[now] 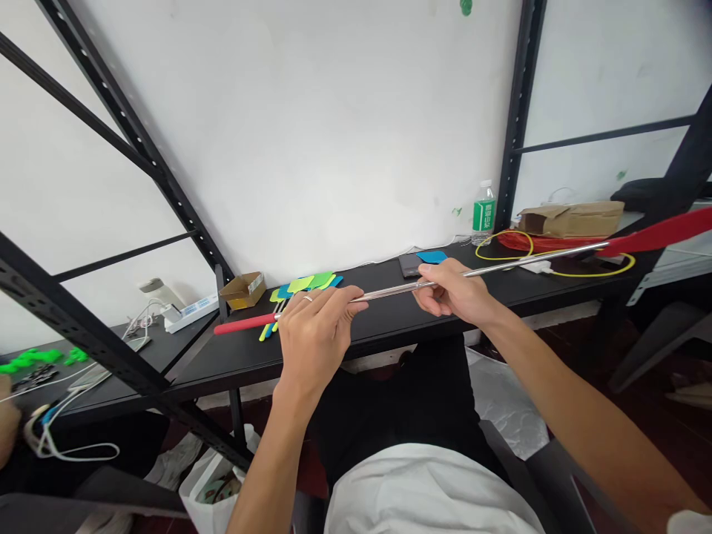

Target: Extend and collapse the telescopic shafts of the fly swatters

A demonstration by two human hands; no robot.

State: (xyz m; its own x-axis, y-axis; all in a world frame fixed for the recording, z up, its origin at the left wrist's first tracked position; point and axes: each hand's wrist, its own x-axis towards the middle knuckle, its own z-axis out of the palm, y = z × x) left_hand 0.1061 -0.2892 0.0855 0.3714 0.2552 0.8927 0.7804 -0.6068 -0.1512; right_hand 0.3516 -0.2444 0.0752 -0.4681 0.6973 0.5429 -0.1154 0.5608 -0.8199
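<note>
A long, thin chrome metal rod [423, 283] slants up to the right above the black worktop [345, 341], with a red foam grip [245, 323] at its left end and a flat red paddle [656, 231] at its right end, out past the worktop's right side. The left hand [314, 341], a silver ring [307, 298] on one finger, is closed around the rod just beyond the grip, its fingers curled over the top. The right hand [453, 291] grips the rod further along, between the thumb and bent fingers.

Near the worktop's back edge, behind the left hand, lie flat green and blue paddles [305, 285] with thin yellow and blue handles [265, 331]. A small open cardboard box [242, 291] sits at the back left corner. Just behind the right hand is a dark smartphone [410, 265] with a blue paddle [432, 256] at its edge. Toward the back right corner stand a green-labelled water bottle [483, 211] and a brown paper package [570, 219], beside a looped yellow cable [556, 271] and a bundle of red cloth [545, 242].
</note>
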